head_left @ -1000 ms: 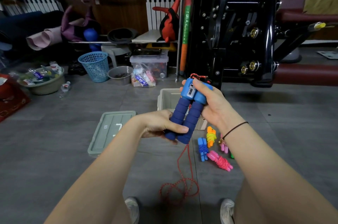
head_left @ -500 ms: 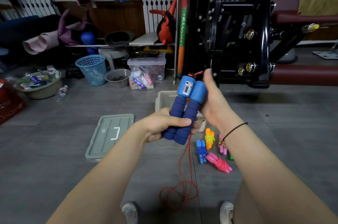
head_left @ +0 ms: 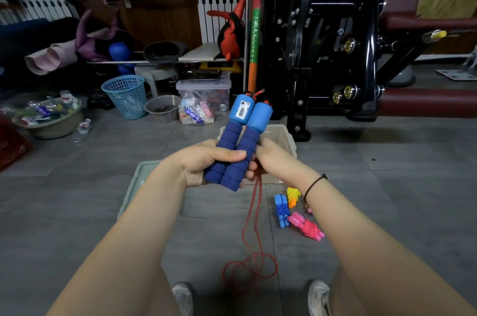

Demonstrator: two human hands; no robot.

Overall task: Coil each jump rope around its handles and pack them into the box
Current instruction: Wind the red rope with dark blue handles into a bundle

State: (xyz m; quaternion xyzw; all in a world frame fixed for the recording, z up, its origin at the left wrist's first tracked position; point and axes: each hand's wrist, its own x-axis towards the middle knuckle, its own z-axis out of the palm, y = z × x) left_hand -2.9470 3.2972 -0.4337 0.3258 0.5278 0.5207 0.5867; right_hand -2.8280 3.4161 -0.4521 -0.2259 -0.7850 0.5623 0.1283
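The box (head_left: 287, 138) sits on the floor at 12 o'clock, behind both hands. The left hand (head_left: 204, 160) grips the blue handles (head_left: 241, 142); the right hand (head_left: 273, 158) curls round them from 3 o'clock. The red rope (head_left: 254, 225) hangs toward 6 o'clock.

Bare forearms (head_left: 134, 233); thin black band (head_left: 315, 182) on the right wrist; pale grey shoes (head_left: 319, 296) at six o'clock.

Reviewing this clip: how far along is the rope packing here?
Done: a blue rope, yellow rope and pink rope lie coiled on the floor, unpacked. In hand: left hand grips the blue handles together, right hand at the red cord, which hangs uncoiled to the floor. Left: coil it, then pack everything into the open box.
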